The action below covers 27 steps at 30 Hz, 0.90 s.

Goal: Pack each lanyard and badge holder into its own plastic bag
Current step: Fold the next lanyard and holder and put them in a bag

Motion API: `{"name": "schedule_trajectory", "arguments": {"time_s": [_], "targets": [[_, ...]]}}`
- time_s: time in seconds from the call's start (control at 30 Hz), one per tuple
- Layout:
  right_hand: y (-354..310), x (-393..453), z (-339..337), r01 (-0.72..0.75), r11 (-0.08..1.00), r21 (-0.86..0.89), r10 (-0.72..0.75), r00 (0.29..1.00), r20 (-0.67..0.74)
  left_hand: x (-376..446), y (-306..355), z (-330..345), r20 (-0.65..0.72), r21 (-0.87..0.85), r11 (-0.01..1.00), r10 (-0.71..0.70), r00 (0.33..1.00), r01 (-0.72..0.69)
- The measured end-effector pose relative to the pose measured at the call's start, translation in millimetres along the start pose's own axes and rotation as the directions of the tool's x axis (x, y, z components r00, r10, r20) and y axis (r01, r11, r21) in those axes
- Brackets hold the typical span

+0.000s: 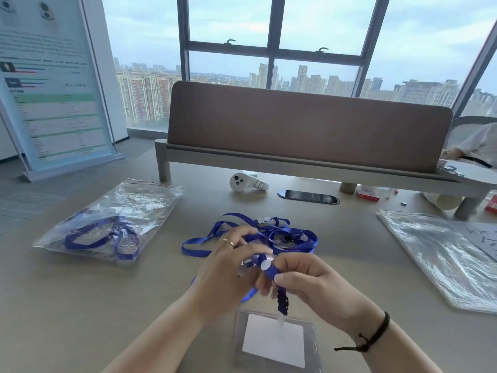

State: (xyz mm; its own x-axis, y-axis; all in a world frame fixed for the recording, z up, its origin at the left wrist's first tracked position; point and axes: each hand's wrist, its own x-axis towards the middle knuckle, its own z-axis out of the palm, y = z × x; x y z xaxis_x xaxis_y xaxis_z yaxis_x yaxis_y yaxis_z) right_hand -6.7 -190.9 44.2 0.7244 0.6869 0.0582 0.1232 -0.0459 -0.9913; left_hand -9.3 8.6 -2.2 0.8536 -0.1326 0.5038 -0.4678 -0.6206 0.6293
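Both hands, left [228, 267] and right [309, 281], fingers pinched tight on blue lanyard [269, 270] above badge holder [274, 340] on counter [107, 305].

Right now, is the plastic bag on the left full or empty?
Full: the plastic bag holds a coiled blue lanyard, visible through it.

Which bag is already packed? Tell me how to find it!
Start at the long brown bench by the window, then look down to the table's left side. A clear zip bag lies there with a blue lanyard inside; the bags on the right look unfilled.
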Motion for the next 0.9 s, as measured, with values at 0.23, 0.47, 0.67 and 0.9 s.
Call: {"name": "schedule_trajectory", "arguments": {"time_s": [0.23,0.47,0.67,0.9], "targets": [[5.4,-12.0,-29.1,0.069,0.847,0.527,0.072,0.968,-0.241,6.5,17.4,-8.5,-0.026,-0.325,0.924,-0.222,0.975,0.201],[22.0,-3.0,-42.5,0.055,0.867,0.496,0.277,0.772,-0.571,13.4,17.7,-23.5,0.172,-0.83,0.431,-0.407,0.897,0.355],[24.3,-0.7,-15.6,-0.174,0.982,0.069,0.186,0.873,-0.452,20.1,30.7,-33.5,0.197,-0.972,0.025,-0.466,0.863,0.235],[12.6,-6.0,16.1,-0.095,0.982,0.162,0.124,0.977,-0.174,36.6,72.2,-40.1,0.106,-0.994,-0.009,-0.38,0.919,0.111]]}}
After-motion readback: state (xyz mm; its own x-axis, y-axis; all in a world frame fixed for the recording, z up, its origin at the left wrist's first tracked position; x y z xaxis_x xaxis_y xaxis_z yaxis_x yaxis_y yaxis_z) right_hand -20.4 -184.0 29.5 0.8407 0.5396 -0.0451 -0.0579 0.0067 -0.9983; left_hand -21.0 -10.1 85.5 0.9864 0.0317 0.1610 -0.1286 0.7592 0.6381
